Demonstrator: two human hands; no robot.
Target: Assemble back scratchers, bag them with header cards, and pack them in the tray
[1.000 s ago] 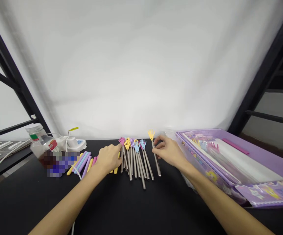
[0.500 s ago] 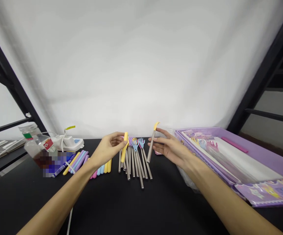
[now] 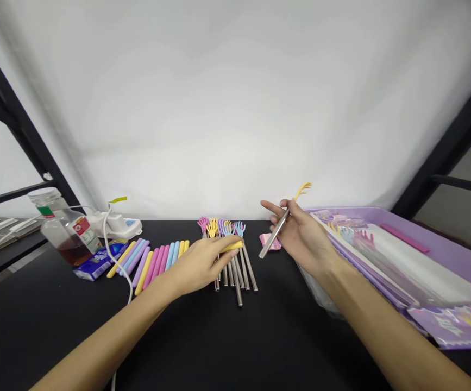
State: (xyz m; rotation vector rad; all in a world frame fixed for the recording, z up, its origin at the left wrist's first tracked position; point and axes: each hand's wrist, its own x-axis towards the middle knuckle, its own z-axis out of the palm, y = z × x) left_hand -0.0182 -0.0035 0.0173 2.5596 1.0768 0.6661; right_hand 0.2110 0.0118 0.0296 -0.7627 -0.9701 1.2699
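Observation:
My left hand (image 3: pixel 205 260) is closed on a yellow handle sleeve (image 3: pixel 232 247), above the metal back scratchers on the black table. In my right hand (image 3: pixel 302 239), between thumb and fingers, is a back scratcher (image 3: pixel 275 233) with a yellow hand-shaped head; its bare metal rod end points down to the left, and the index finger is stretched out. Several back scratchers (image 3: pixel 239 298) with pink, yellow, purple and blue heads lie side by side, partly hidden by my left hand. A row of coloured handle sleeves (image 3: pixel 159 260) lies left of them.
A purple display box (image 3: pixel 459 255) with packed back scratchers stands at the right. A small pink packet (image 3: pixel 270 242) lies near the wall. At the left are a jar (image 3: pixel 68 228) of dark liquid, a blue packet (image 3: pixel 92 265), a power strip (image 3: pixel 127 228) and a white cable (image 3: pixel 125 274).
My left hand has picked up a yellow handle sleeve and carried it right, turning it nearly level. My right hand has lifted the yellow-headed back scratcher off the table and tilted it.

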